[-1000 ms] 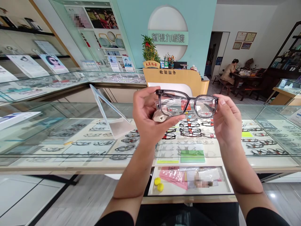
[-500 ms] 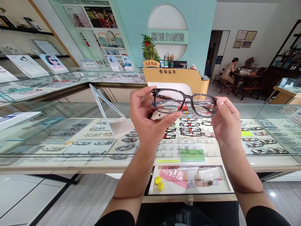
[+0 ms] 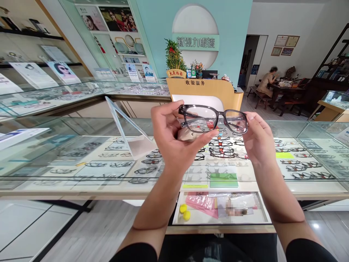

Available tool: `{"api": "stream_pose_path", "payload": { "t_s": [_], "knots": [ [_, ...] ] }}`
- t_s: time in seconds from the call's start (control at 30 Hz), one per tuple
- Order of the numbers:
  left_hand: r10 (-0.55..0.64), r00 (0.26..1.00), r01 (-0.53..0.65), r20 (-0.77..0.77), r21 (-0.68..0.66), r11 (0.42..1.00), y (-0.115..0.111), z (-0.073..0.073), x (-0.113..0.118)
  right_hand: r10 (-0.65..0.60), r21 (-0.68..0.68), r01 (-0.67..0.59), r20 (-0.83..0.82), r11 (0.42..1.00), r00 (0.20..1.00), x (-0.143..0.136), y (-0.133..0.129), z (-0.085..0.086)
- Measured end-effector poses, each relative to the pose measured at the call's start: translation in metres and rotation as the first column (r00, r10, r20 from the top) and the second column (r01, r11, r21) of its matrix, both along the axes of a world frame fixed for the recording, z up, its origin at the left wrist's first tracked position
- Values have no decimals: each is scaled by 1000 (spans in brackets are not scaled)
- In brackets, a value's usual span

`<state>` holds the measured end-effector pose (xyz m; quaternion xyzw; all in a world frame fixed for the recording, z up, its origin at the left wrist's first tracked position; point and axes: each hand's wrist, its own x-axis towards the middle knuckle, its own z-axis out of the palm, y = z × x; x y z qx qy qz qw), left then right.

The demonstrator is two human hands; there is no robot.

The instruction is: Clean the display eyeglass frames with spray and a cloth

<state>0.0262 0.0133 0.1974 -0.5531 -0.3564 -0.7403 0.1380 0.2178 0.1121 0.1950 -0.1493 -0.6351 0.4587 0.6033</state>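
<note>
A pair of dark-framed eyeglasses [image 3: 221, 113] is held up above the glass counter, its lenses clear and its temples folded out behind. My left hand [image 3: 174, 134] grips the frame at its left corner, fingers curled behind and thumb stretched under the lens. A pale, light-coloured thing [image 3: 187, 134], perhaps a cloth, shows between my left thumb and fingers, partly hidden. My right hand [image 3: 257, 134] pinches the right corner of the frame between thumb and fingers. Beneath, many spectacle frames [image 3: 221, 151] lie in rows inside the display counter [image 3: 160, 185].
An open drawer [image 3: 222, 222] with pink packets and two yellow round cases [image 3: 186, 215] sits below my hands. A triangular sign stand [image 3: 128, 131] is left of my left hand. Beyond are a wooden reception desk [image 3: 201, 89] and a seated person [image 3: 267, 83] at a table.
The glasses have turned slightly, their right end swinging away and a little left, with my right hand shifting left along with them. Both hands keep their hold.
</note>
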Motion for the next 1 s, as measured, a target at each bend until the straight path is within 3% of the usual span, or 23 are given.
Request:
{"api": "stream_pose_path", "payload": {
  "t_s": [0.2, 0.4, 0.53, 0.63, 0.73, 0.83, 1.0],
  "knots": [
    [-47, 999, 47, -26, 2, 999, 2, -3, -4, 74, -102, -76, -22, 992, 997, -7, 7, -4],
    [17, 1000, -18, -26, -8, 1000, 4, -4, -3, 72, -112, -74, -16, 991, 997, -7, 9, -4],
    [-107, 994, 109, 31, -74, 991, 9, -3, -7, 59, -51, -62, -53, 997, 997, -1, 7, 0],
    [-215, 968, 235, 129, -171, 957, 12, -1, -15, 16, 114, -13, -20, 993, 1000, 3, 2, 3],
    [-347, 892, 426, 290, -281, 860, 13, 4, -18, -64, 314, 32, 93, 949, 994, 7, -6, 8],
    [-464, 774, 622, 431, -380, 685, 15, 7, -14, -125, 451, 20, 204, 892, 971, 8, -12, 13],
    [-522, 600, 799, 606, -427, 424, 26, 3, 1, -156, 549, 11, 218, 836, 963, 8, -11, 17]
  ]
}}
